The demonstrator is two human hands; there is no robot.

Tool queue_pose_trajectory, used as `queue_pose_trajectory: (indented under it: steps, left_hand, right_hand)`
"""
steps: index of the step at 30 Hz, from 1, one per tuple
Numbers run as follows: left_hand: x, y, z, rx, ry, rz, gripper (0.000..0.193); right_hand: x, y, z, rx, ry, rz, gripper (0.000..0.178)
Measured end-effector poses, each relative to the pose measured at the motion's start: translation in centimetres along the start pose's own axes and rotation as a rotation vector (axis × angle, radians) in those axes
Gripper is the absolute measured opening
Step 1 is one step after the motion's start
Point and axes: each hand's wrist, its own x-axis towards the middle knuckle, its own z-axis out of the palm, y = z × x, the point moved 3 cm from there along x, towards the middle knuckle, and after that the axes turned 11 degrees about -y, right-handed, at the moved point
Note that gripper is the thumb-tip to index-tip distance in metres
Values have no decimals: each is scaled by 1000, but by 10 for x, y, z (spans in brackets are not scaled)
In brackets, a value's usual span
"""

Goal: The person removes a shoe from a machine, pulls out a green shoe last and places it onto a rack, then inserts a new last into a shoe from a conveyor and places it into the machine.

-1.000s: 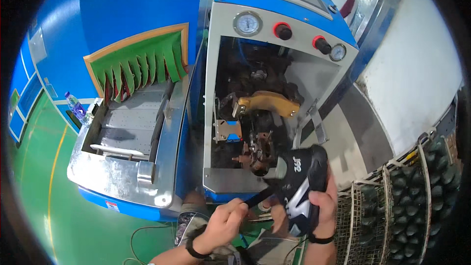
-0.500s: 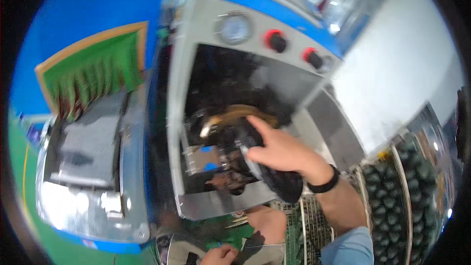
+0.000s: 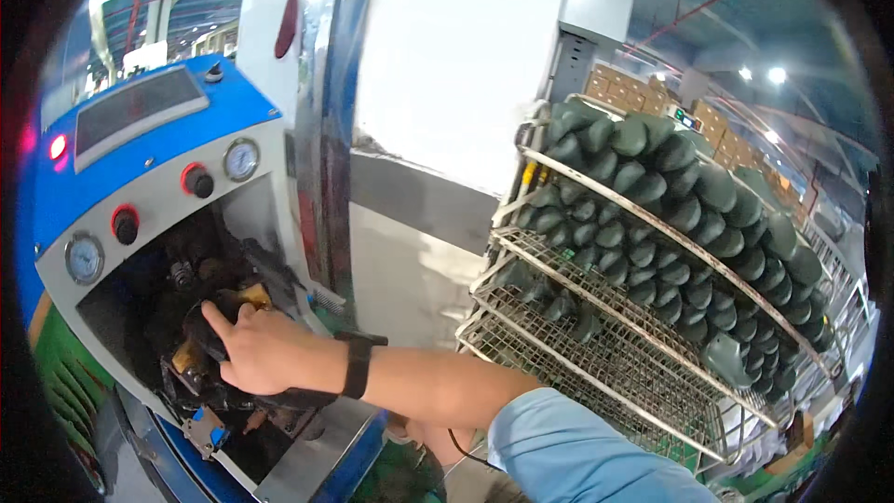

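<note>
My right hand (image 3: 270,351), with a black band on its wrist, reaches into the opening of a blue and grey machine (image 3: 154,172). It grips a black shoe (image 3: 300,399) from above, the index finger stretched along it and the other fingers bent. Much of the shoe is covered by the hand, so its exact shape is unclear. Around it sit dark metal parts and a yellowish pad (image 3: 255,295). A small bracket with blue spots (image 3: 207,432) is below the hand. My left hand is out of view.
Right of me stands a wire rack (image 3: 596,382) with several dark green shoe lasts (image 3: 689,214) piled on its tiers. The machine's front carries gauges (image 3: 241,159), black knobs with red rings (image 3: 197,181) and a sloped screen (image 3: 140,114). A white panel (image 3: 447,65) stands behind.
The view has swung right and up, bringing the rack into full sight. My right hand stays on the black shoe inside the machine. My left hand, low in the earlier picture, has left the view.
</note>
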Motion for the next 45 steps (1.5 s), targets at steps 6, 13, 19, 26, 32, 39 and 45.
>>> queue_pose_trajectory:
  steps: [6,13,19,26,32,39,45]
  left_hand:
    - [2,-4,15,79,-82,168,34]
    - [-1,26,27,-399,-151,383,42]
    - [-27,78,34,-803,-345,266,76]
    - [0,-6,4,-408,-244,130,51]
    - [-13,-21,5,-167,-109,112,53]
    - [-10,-51,-14,-101,-119,116,63]
    - [-25,-4,47,22,-299,78,69]
  right_hand:
    - [-50,-4,-9,9,231,-102,93]
    - [-160,0,50,38,549,-338,94]
    - [-267,-32,44,-167,181,-465,52]
    - [-143,11,69,1277,19,-9,103]
    - [-79,-14,75,1963,169,130,89]
    - [-307,14,31,1789,554,-249,71]
    - [-594,21,44,1460,1556,177,64]
